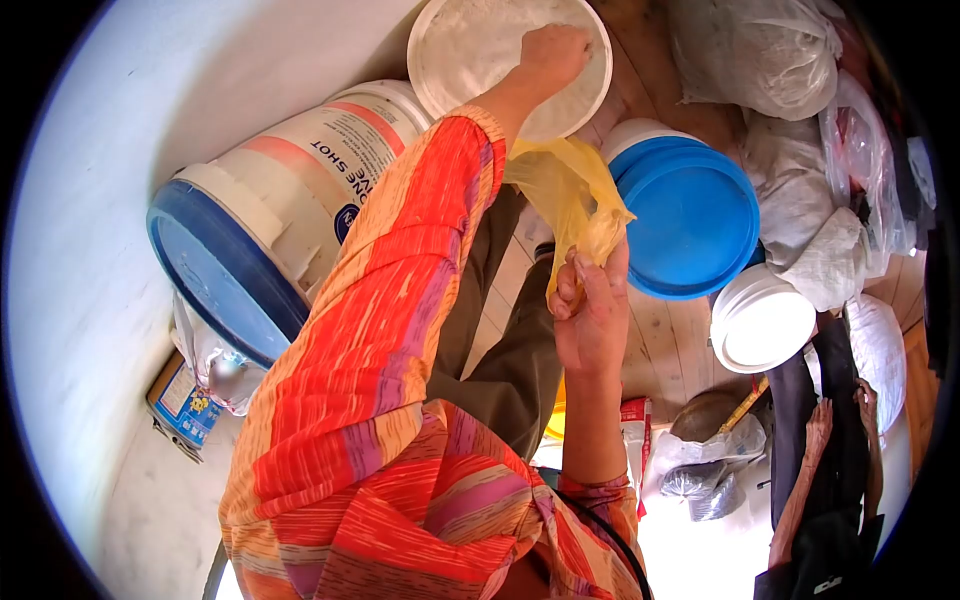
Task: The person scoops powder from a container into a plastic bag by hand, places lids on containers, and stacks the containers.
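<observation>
My left hand [556, 58] is closed in a fist over a round white bucket top [465, 60] at the upper middle. Whether that top is a lid or an open mouth I cannot tell, and whatever the fingers hold is hidden. Lower down, my right hand [594, 305] grips a thin yellow plastic bag [565, 185] by its gathered edge. The bag spreads up and left from the fingers, below my left wrist. Just right of it stands a bucket with a blue lid [690, 220].
A large white bucket with a dark blue lid [225, 270] leans by the pale wall at left. A blue tin [185, 405] sits below it. At right are a small white tub [763, 320], stuffed sacks [755, 55] and another person's hands [818, 428].
</observation>
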`<state>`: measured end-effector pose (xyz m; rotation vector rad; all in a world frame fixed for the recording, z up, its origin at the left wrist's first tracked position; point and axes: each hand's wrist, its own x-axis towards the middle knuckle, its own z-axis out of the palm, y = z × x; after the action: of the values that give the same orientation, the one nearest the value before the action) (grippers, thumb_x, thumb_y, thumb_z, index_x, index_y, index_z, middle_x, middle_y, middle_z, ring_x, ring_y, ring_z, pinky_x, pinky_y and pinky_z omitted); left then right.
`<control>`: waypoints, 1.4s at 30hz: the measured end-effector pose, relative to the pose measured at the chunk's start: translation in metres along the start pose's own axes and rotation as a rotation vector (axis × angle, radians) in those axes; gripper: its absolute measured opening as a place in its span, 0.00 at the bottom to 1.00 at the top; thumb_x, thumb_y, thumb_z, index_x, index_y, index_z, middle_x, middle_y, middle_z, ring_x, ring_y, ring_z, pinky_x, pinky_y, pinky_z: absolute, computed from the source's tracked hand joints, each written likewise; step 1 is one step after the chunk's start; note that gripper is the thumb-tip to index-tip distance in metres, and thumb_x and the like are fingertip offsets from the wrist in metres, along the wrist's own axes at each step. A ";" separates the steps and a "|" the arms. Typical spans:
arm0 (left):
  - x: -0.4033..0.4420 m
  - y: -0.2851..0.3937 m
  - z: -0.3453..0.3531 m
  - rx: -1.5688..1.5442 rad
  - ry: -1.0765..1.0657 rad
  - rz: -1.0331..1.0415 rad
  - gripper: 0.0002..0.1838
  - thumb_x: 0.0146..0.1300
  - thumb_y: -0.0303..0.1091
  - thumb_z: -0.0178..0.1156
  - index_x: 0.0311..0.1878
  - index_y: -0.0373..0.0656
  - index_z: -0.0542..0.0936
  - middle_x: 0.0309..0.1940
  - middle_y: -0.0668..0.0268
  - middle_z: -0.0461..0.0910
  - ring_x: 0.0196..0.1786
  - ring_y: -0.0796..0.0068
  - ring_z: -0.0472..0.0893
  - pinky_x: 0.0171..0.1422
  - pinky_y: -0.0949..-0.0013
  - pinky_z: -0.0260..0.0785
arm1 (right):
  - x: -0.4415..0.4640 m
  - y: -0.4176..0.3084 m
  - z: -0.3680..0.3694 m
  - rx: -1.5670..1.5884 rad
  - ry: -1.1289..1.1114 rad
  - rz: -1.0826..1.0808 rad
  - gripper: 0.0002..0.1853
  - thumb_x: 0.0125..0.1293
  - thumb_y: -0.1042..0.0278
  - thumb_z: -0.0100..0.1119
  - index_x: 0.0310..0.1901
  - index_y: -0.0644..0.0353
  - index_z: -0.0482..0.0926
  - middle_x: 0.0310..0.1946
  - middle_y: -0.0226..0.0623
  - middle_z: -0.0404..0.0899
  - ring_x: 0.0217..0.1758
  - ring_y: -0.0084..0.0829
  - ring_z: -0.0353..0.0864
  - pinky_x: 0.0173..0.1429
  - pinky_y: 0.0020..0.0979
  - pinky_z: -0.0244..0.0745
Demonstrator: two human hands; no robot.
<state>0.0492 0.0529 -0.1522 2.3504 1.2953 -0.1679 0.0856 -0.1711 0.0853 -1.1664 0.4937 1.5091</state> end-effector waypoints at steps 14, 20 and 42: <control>-0.052 0.007 0.018 -0.053 0.012 0.110 0.10 0.54 0.39 0.57 0.40 0.55 0.79 0.37 0.72 0.79 0.45 0.68 0.78 0.42 0.62 0.72 | 0.001 0.002 0.001 -0.005 0.004 0.012 0.32 0.63 0.74 0.48 0.67 0.45 0.51 0.33 0.26 0.66 0.25 0.13 0.64 0.24 0.16 0.58; -0.053 0.013 0.011 0.053 -0.074 0.179 0.10 0.54 0.36 0.56 0.40 0.54 0.79 0.37 0.72 0.79 0.46 0.69 0.77 0.44 0.63 0.72 | 0.001 0.006 -0.003 0.012 0.011 0.016 0.29 0.62 0.74 0.49 0.64 0.45 0.55 0.32 0.24 0.66 0.25 0.13 0.64 0.24 0.16 0.58; -0.175 0.046 -0.063 -0.982 -0.023 -0.361 0.12 0.54 0.34 0.62 0.39 0.37 0.81 0.27 0.62 0.80 0.29 0.73 0.78 0.37 0.72 0.69 | 0.014 0.004 -0.005 -0.004 0.028 -0.039 0.24 0.62 0.73 0.49 0.60 0.48 0.60 0.35 0.23 0.67 0.26 0.14 0.64 0.24 0.16 0.60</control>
<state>-0.0160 -0.0754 -0.0266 1.2834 1.3495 0.2784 0.0850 -0.1695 0.0703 -1.1946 0.4845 1.4627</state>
